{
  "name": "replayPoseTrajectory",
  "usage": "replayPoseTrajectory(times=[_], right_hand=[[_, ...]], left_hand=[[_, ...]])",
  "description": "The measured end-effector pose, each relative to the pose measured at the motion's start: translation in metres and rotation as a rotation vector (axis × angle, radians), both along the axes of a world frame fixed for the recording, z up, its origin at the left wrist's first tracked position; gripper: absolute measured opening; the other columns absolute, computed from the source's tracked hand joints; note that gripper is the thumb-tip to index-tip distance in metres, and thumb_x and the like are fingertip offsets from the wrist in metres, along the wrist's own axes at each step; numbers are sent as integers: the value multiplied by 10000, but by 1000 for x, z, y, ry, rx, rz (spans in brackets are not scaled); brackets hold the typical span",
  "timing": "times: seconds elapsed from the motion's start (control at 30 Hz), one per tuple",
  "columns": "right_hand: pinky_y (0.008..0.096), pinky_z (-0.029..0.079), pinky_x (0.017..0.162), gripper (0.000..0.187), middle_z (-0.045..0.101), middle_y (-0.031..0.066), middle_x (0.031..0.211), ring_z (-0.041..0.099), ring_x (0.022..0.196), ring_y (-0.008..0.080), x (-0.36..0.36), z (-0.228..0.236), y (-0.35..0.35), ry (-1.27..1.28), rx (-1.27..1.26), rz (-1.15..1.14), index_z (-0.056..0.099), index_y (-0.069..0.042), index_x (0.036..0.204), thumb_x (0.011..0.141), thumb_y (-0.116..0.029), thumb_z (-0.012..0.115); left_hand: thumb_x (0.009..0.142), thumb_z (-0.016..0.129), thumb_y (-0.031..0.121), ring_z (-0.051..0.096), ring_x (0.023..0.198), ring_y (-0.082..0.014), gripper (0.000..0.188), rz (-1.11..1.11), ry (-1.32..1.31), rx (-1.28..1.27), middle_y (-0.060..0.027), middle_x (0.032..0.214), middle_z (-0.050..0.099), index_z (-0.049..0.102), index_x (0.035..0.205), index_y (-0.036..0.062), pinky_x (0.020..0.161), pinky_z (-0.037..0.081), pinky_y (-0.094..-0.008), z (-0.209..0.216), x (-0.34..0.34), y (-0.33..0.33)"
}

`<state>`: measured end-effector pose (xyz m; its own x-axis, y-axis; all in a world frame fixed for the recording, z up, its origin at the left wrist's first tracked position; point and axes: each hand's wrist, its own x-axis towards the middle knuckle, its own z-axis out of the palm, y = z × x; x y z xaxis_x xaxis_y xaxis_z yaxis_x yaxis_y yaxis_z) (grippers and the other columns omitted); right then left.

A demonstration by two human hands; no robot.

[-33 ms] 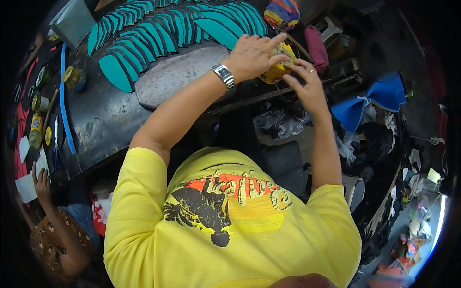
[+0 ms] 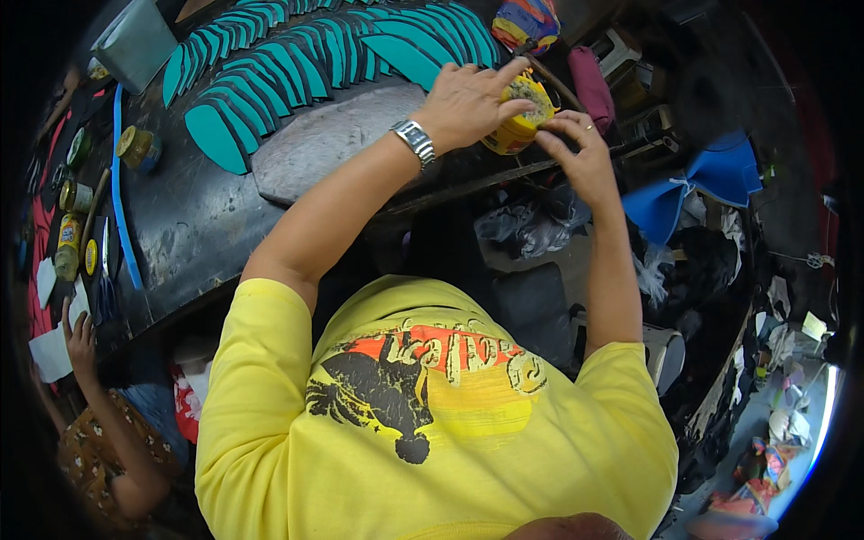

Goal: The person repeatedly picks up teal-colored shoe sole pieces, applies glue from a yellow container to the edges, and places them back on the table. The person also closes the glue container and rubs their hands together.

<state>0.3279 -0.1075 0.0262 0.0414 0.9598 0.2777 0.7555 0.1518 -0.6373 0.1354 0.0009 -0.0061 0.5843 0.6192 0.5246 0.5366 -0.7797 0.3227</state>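
Note:
A yellow tub (image 2: 509,137) with a rough, crusted tan top stands at the right edge of the dark table. Wearing a metal-band watch, my left hand (image 2: 468,106) grips it from the left, thumb and index finger reaching over the crusted top. My right hand (image 2: 580,157), with a ring on one finger, pinches the tub's right side near the rim. Just left of the tub lies a flat grey stone slab (image 2: 324,135), partly covered by my left forearm. Behind it, overlapping teal curved pieces (image 2: 216,132) with dark edges lie in rows.
Jars (image 2: 139,148), scissors (image 2: 105,256) and a blue strip (image 2: 123,198) lie on the table's left side. Another person's hand (image 2: 81,342) rests by white paper at the lower left. A colourful bag (image 2: 526,22) and maroon roll (image 2: 591,85) sit beyond the tub. Scraps litter the right.
My right thumb and fingers have drawn closer together against the tub's side. More of its crusted top shows between my hands. My left hand has shifted only slightly.

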Motion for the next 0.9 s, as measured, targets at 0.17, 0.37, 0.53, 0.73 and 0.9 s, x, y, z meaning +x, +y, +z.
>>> replayPoseTrajectory(times=[0.17,0.37,0.53,0.73,0.9], right_hand=[[490,377,988,472,622,132,1125,528,1170,300,-2,23,23,-794,152,85,691,-40,1005,743,-422,785],[581,220,1127,527,411,193,1463,314,1395,336,-47,7,22,-1580,105,103,617,-18,1283,884,-363,632],[576,298,1089,554,361,234,1489,358,1376,372,-30,-22,20,-1032,190,-11,516,-49,1391,910,-298,635],[435,401,1061,419,358,274,1477,434,1322,425,-32,-59,15,-147,401,-76,590,-42,1293,890,-117,677],[418,384,1079,366,414,240,1443,472,1294,394,-42,-69,12,43,468,-125,627,-18,1223,877,-114,701]], left_hand=[[952,464,620,568,1195,-369,772,-55,-98,-269,-247,1263,595,326,1498,91,991,446,-413,-15,-7,-1],[956,511,578,445,1354,-350,830,-317,-242,-729,-268,1453,438,243,1527,39,1089,384,-394,-22,-8,4],[950,550,544,433,1364,-348,830,-326,-310,-673,-260,1475,417,236,1534,44,1099,374,-398,-37,-9,4],[949,595,466,425,1373,-343,783,-258,-371,-583,-255,1480,413,273,1523,43,1106,369,-390,-58,-3,5],[955,613,395,432,1373,-318,727,-244,-365,-550,-240,1471,435,301,1515,53,1089,394,-397,-60,-8,5]])
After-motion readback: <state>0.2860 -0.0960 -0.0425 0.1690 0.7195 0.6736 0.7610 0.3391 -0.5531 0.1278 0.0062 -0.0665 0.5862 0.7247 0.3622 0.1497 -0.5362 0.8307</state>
